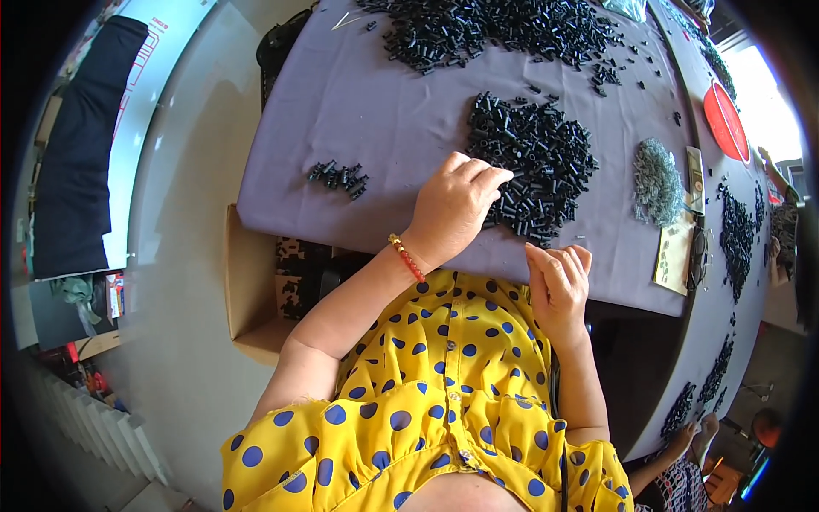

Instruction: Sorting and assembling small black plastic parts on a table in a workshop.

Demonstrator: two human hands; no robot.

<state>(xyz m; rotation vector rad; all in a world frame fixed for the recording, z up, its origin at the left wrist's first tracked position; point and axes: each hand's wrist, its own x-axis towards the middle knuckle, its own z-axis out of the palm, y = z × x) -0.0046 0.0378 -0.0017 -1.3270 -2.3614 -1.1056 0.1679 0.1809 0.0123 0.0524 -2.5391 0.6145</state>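
A heap of small black tubular plastic pieces (533, 166) lies on the cloth-covered table in front of me. My left hand (452, 209), with a red bead bracelet on the wrist, is at the left edge of this heap. Its fingers are curled together, and whatever they grip is hidden. Just off the table's near edge, below the heap, my right hand (559, 286) is closed with thumb and fingers drawn together. Anything in it is too small to make out. To the left lies a small separate cluster of black pieces (339, 179).
A larger black heap (495, 30) spreads across the far table. On the right are a tangle of grey-green small parts (657, 182), a yellow pad (674, 253), eyeglasses (699, 258) and a red basin (725, 122). An open cardboard box (247, 299) stands below left. Other people's hands work at far right.
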